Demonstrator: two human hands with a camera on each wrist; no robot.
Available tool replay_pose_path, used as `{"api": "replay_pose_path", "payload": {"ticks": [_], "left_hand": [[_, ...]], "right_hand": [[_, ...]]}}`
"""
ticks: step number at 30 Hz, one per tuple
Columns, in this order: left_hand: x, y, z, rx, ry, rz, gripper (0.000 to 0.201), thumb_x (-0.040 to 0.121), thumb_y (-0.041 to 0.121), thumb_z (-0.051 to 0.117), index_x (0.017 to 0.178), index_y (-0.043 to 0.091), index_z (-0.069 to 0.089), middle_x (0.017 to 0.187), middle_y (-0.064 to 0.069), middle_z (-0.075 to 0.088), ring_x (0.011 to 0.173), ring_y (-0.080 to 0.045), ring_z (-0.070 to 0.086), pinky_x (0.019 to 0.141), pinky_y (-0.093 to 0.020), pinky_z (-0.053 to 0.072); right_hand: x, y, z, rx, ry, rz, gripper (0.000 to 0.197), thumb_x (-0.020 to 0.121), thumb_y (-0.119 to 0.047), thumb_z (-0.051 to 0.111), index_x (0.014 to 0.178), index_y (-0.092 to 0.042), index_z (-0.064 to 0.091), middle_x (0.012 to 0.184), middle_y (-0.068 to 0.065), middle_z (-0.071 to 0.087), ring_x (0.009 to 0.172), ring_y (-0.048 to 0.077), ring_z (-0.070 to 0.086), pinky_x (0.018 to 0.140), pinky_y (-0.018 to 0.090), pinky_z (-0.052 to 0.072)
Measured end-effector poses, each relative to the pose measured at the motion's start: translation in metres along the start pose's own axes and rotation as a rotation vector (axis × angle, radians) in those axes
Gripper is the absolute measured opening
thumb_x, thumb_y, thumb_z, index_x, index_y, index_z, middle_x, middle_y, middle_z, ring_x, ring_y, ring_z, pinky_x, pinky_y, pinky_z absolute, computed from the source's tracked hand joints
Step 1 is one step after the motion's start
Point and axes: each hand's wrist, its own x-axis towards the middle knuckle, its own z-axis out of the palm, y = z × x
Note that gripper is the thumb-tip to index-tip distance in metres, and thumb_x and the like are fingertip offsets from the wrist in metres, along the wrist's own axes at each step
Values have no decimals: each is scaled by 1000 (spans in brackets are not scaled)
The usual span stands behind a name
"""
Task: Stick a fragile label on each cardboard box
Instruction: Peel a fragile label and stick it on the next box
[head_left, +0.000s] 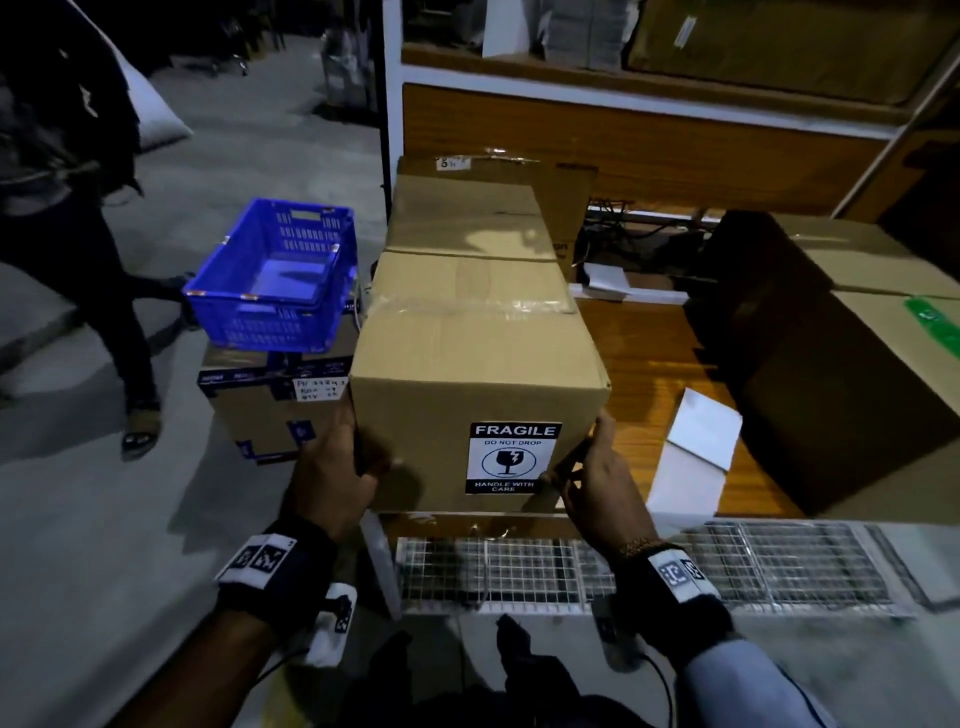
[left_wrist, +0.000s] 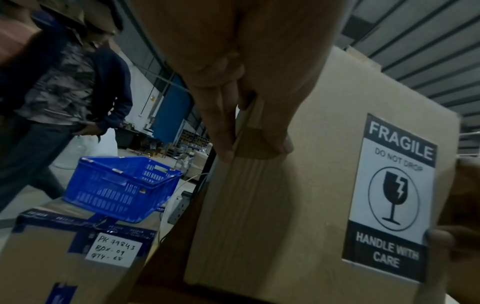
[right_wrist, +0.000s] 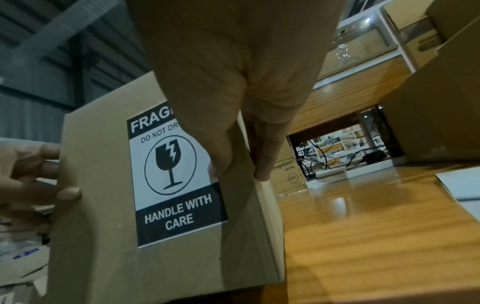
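Note:
A taped cardboard box (head_left: 478, 353) stands at the front left corner of the wooden table (head_left: 649, 353). A black and white FRAGILE label (head_left: 514, 457) is stuck flat on its near face. My left hand (head_left: 337, 467) grips the box's left front edge, thumb on the near face and fingers round the side. My right hand (head_left: 592, 478) grips the right front edge the same way, its thumb beside the label. The left wrist view shows the left hand (left_wrist: 246, 102) on the edge and the label (left_wrist: 394, 195). In the right wrist view the right hand (right_wrist: 233, 123) covers part of the label (right_wrist: 176, 185).
A blue crate (head_left: 275, 275) sits on a blue-taped carton (head_left: 275, 405) at the left. More cardboard boxes (head_left: 467, 218) stand behind, and a large one (head_left: 857, 338) at the right. White sheets (head_left: 701, 452) lie on the table. A person (head_left: 67, 208) stands at the far left.

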Motion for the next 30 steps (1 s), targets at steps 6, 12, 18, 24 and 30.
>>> {"api": "replay_pose_path", "payload": {"ticks": [6,12,18,24,30], "left_hand": [[0,3,7,100,-52,-122,42,90,18,73,125,6,54,115,-20,63,103,-43,63,86,-50,57],[-1,8,11,82,-23,-131,53,91,24,74,136,11,48,117,-19,65,106,-42,64,87,-52,58],[-3,14,7,45,-37,-189,52,93,17,72,138,5,50,120,-20,64,111,-40,62,93,-49,55],[-9,18,3,64,-26,-220,48,94,19,71,136,8,51,113,-18,64,104,-37,63,86,-47,57],[-10,26,0,69,-30,-221,44,94,10,68,134,2,52,102,-12,63,104,-37,64,80,-41,55]], "right_hand": [[8,13,15,-12,2,29,84,93,-10,74,156,-12,19,119,13,73,103,23,71,77,25,57],[11,16,18,-25,1,36,92,92,-12,74,160,-18,12,123,12,72,109,25,69,87,42,60],[11,23,21,3,-1,36,85,92,-13,74,157,-22,21,122,3,73,106,18,70,86,44,62],[10,18,24,39,15,70,80,94,-11,70,155,-30,22,119,-1,73,105,15,70,84,34,61],[8,14,31,34,56,115,88,90,-1,70,156,-29,19,117,6,73,105,23,70,85,46,62]]}}
